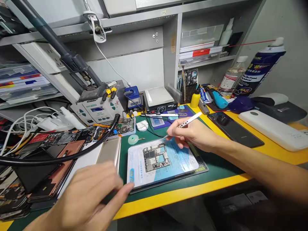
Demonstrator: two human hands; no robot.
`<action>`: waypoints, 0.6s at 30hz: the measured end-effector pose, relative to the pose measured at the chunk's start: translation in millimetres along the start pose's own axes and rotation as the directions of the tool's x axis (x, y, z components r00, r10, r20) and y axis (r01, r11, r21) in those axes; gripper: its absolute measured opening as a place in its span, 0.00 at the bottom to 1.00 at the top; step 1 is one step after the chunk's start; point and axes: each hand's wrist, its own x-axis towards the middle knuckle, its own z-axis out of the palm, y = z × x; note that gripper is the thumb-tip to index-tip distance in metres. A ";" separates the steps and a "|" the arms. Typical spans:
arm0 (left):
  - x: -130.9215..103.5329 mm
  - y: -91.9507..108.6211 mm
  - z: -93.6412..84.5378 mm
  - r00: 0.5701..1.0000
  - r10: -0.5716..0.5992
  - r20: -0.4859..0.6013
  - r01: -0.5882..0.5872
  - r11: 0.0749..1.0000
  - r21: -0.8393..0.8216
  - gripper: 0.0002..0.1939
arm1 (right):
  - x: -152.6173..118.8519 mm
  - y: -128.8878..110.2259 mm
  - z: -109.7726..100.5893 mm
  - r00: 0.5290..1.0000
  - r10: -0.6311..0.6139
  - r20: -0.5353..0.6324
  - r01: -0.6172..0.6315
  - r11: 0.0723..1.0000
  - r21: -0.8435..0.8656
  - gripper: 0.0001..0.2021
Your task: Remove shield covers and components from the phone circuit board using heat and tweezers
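Observation:
My right hand pinches a pair of white tweezers with holes along the handle. Their tips point down to the left, just beyond the back edge of a phone motherboard. The bare board lies flat on a blue and white printed plate with a grey, perforated edge at its right. Over the front left corner of this plate hovers my left hand, blurred, its fingers loosely bent and the thumb stretched apart. I see nothing in it. The undersides of its fingers are hidden.
Stacked phone parts and a thick black hose crowd the left. Behind stand a control unit and a small heating plate. To the right are a black phone, a white power bank and a spray can.

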 end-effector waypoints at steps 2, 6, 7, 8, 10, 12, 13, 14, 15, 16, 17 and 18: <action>34.0 3.5 10.6 0.985 0.172 -0.017 -0.168 0.978 0.125 0.04 | -1.0 1.0 -2.4 1.000 -0.006 0.010 0.007 0.999 -0.033 0.05; 57.3 -10.2 32.9 0.961 0.278 -0.007 -0.270 0.937 0.222 0.32 | -6.0 -1.2 -4.7 0.999 0.000 0.047 0.004 0.995 -0.102 0.06; 56.2 -14.5 36.3 0.958 0.288 -0.002 -0.280 0.931 0.234 0.33 | -7.9 -2.4 -4.3 0.998 0.011 0.058 -0.003 0.993 -0.120 0.06; 54.1 -17.8 38.6 0.955 0.296 0.003 -0.288 0.926 0.244 0.33 | -9.9 -3.7 -3.5 0.998 0.022 0.063 -0.013 0.990 -0.140 0.06; 50.1 -20.5 40.3 0.950 0.314 0.007 -0.304 0.915 0.264 0.31 | -13.9 -6.1 -0.7 0.997 0.033 0.068 -0.020 0.982 -0.189 0.06; 49.3 -18.9 39.8 0.940 0.340 0.009 -0.328 0.900 0.288 0.28 | -17.1 -7.4 2.9 0.998 0.013 0.064 0.004 0.967 -0.256 0.05; 50.1 -17.4 39.5 0.936 0.353 0.010 -0.339 0.891 0.300 0.26 | -18.3 -7.6 4.8 0.998 -0.005 0.059 0.022 0.955 -0.296 0.05; 51.5 -15.9 39.2 0.932 0.362 0.006 -0.346 0.887 0.306 0.24 | -19.2 -7.5 6.5 0.998 -0.018 0.052 0.035 0.941 -0.336 0.04; 52.9 -14.7 39.3 0.931 0.366 0.000 -0.348 0.886 0.305 0.23 | -20.1 -7.3 8.0 0.998 -0.030 0.047 0.046 0.927 -0.372 0.05; 54.2 -14.1 39.6 0.931 0.364 -0.010 -0.344 0.889 0.301 0.23 | -20.9 -6.8 9.2 0.998 -0.043 0.044 0.057 0.914 -0.401 0.05; 54.9 -14.0 40.2 0.934 0.356 -0.021 -0.334 0.895 0.297 0.23 | -21.8 -6.1 10.2 0.997 -0.057 0.048 0.071 0.902 -0.427 0.05; 55.1 -14.3 41.1 0.938 0.344 -0.030 -0.321 0.901 0.292 0.24 | -22.9 -5.4 10.8 0.996 -0.072 0.056 0.089 0.892 -0.444 0.05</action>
